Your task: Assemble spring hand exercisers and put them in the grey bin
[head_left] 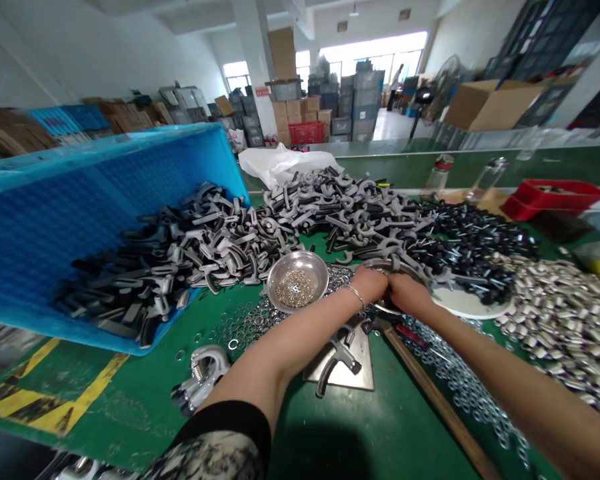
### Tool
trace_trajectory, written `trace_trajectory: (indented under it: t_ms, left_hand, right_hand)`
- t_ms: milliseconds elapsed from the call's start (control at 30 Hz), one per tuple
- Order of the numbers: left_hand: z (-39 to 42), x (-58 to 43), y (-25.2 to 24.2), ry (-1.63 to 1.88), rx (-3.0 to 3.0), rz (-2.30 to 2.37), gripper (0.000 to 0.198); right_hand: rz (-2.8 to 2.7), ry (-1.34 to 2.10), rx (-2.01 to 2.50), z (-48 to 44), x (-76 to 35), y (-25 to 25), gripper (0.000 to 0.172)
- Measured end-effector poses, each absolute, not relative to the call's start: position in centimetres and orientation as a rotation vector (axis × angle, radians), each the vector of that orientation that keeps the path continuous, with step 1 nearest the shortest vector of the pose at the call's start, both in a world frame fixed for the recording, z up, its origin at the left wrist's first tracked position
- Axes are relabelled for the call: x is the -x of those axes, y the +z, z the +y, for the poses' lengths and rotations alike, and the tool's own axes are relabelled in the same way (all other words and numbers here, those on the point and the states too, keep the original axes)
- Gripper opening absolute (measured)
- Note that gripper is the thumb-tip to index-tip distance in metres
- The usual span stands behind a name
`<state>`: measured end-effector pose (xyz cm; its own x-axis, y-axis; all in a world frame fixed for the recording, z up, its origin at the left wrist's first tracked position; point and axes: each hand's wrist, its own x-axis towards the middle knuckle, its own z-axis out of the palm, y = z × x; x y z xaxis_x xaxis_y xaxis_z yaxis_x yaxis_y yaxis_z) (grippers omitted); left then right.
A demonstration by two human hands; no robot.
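Observation:
My left hand (369, 283) and my right hand (409, 293) meet side by side at the near edge of a heap of grey curved metal pieces (350, 213) on the green table (340, 427). Both hands are curled with the fingers turned away from me and hidden. What they hold cannot be made out. A thin bracelet sits on my left wrist. A small steel bowl (297, 280) of tiny shiny parts stands just left of my left hand. Below the hands lies a flat metal plate (356, 365) with a grey piece (337, 360) on it.
A tilted blue crate (55, 220) spills grey pieces at left. Black screws (470, 247) over a white plate (473, 308), silvery parts (565, 313) at right, washers (240, 327), a wooden handle (435, 400), a metal clamp (203, 373), a red tray (555, 197), bottles, stacked boxes behind.

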<state>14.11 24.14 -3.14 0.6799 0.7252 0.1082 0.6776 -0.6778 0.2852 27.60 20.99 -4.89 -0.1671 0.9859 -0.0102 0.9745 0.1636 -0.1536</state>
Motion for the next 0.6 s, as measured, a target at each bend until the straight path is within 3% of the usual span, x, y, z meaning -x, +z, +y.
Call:
trace_trajectory:
  t_ms: [233, 367, 467, 600]
  left_hand:
    - [23.9, -12.9, -4.1, 0.257, -2.694, 1.126, 0.03]
    - [21.4, -10.1, -2.2, 0.547, -2.569, 1.105, 0.029]
    - [17.5, -6.0, -1.7, 0.833, -2.183, 1.101, 0.018]
    - [12.0, -0.9, -2.9, 0.92, -1.669, 1.172, 0.014]
  right_hand:
    - [-2.106, 0.216, 1.845, 21.2, -28.2, -4.6, 0.022]
    - [-1.97, 0.218, 1.721, 18.7, -29.2, -2.3, 0.025]
    - [-1.83, 0.552, 1.596, 14.2, -29.0, -1.1, 0.027]
    - [-1.764, 1.054, 1.552, 9.2, -25.8, -1.7, 0.026]
